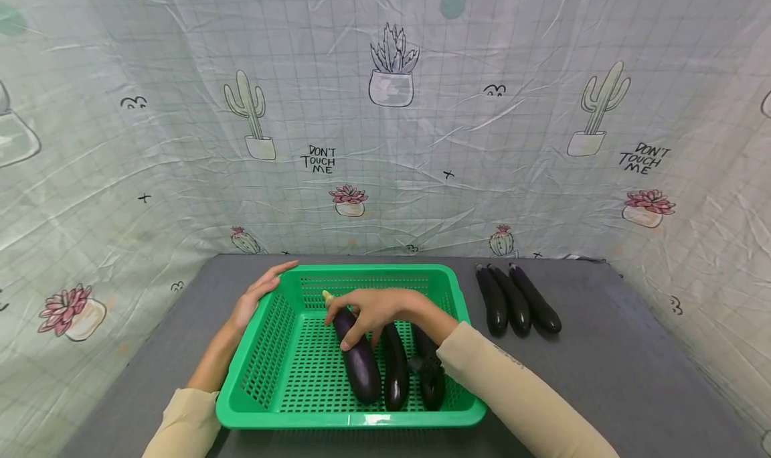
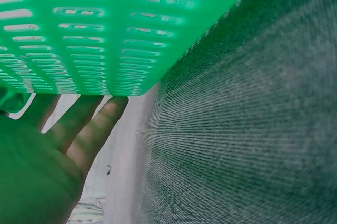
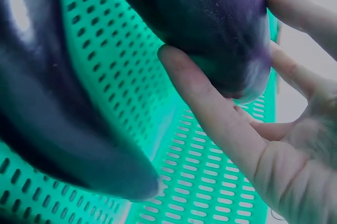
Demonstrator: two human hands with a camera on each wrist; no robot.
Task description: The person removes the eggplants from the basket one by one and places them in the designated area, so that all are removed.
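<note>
your right arm is slanting in from the lower right of the frame, and its sleeve (image 1: 512,377) is crossing over the basket's right side. your right-hand grip (image 1: 376,309) is bending down at the wrist, its fingers curling over the held eggplant (image 1: 363,374) and holding it, spread about as wide as its body. your left arm is rising from the lower left, and your left-hand grip (image 1: 248,304) is touching the green basket (image 1: 349,420) near its upper left corner, fingers lying fairly straight.

the held eggplant is lying in the basket, around the middle; its pale stem is pointing to the upper left, just beyond your fingers, and its thick end is pointing down toward the near wall, outside the grip. just to its right, other dark eggplants (image 1: 395,377) are lying in the basket, partly hidden by your right arm.

the basket is standing on a dark grey table (image 1: 626,371). right of it, three eggplants (image 1: 518,304) are lying side by side. behind, a pale, wrinkled cloth (image 1: 452,130) is hanging, showing potted cacti and the words "don't touch me".
</note>
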